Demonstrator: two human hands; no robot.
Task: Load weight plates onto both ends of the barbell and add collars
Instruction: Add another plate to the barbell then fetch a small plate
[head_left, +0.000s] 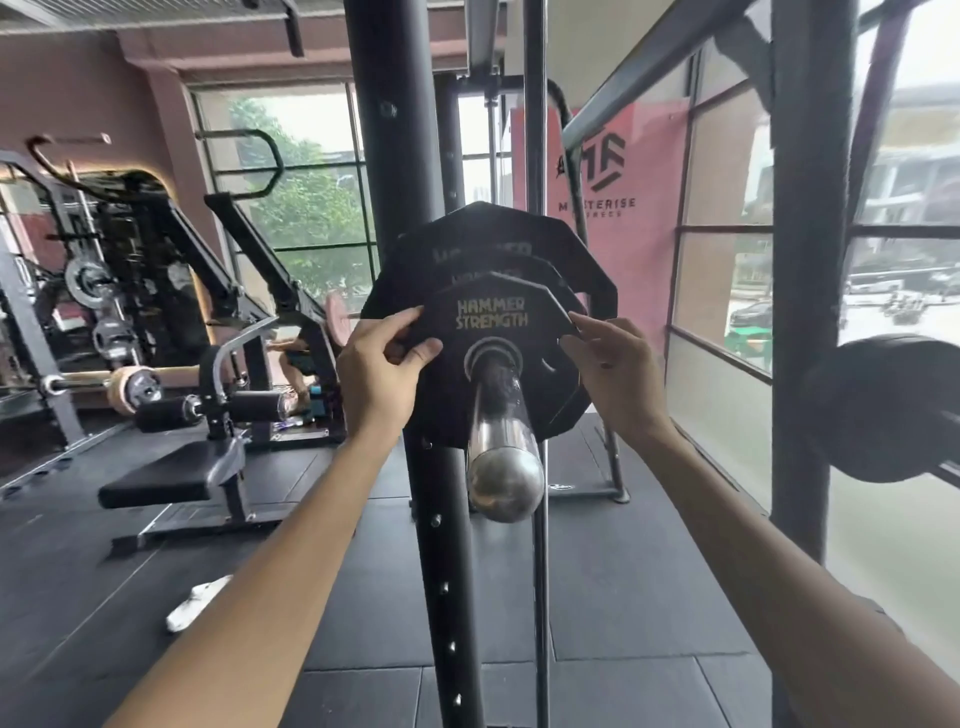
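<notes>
The chrome barbell sleeve (501, 441) points straight at me from the middle of the head view. Three black plates sit on it, one behind the other. The nearest is a small black plate (493, 338) marked HAMMER STRENGTH. Behind it are a mid-size plate (563, 296) and a large plate (498, 228). My left hand (382, 371) grips the small plate's left edge, thumb on its face. My right hand (618, 374) holds its right edge. No collar shows on the sleeve.
A black rack upright (441, 545) with holes stands just left of the sleeve. A padded bench machine (208, 457) is at the left, and a white cloth (195, 603) lies on the black rubber floor. Another loaded plate (883, 405) hangs at the right by the window.
</notes>
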